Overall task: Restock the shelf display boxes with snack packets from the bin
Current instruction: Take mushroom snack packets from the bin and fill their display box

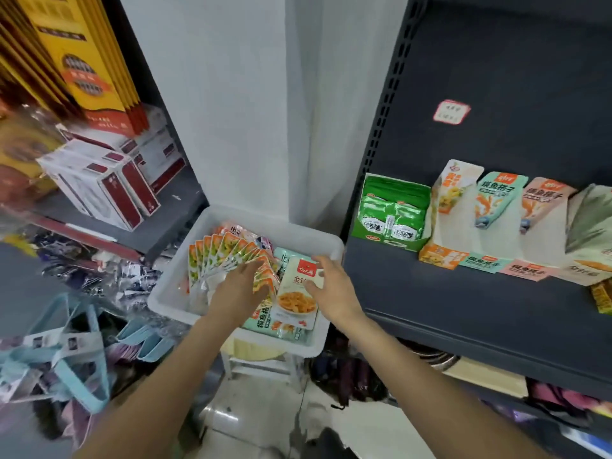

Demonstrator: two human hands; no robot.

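Note:
A white plastic bin (172,276) stands on a stool between two shelves and holds snack packets. My left hand (240,288) grips a fanned stack of orange-and-green packets (225,253) inside the bin. My right hand (328,286) pinches a white packet with a red logo (296,301) by its upper right edge, over teal packets (265,323). On the dark shelf (430,293) to the right stand display boxes: a green one (390,213) full of green packets, an orange-white one (453,210), a teal one (496,200) and a pink one (543,203).
A price label (451,111) sticks on the shelf's back panel. The left shelf carries white-and-maroon boxes (99,183) and tall yellow boxes (86,54). Light blue baskets (79,359) and bagged goods lie on the floor at the left. A white wall corner rises behind the bin.

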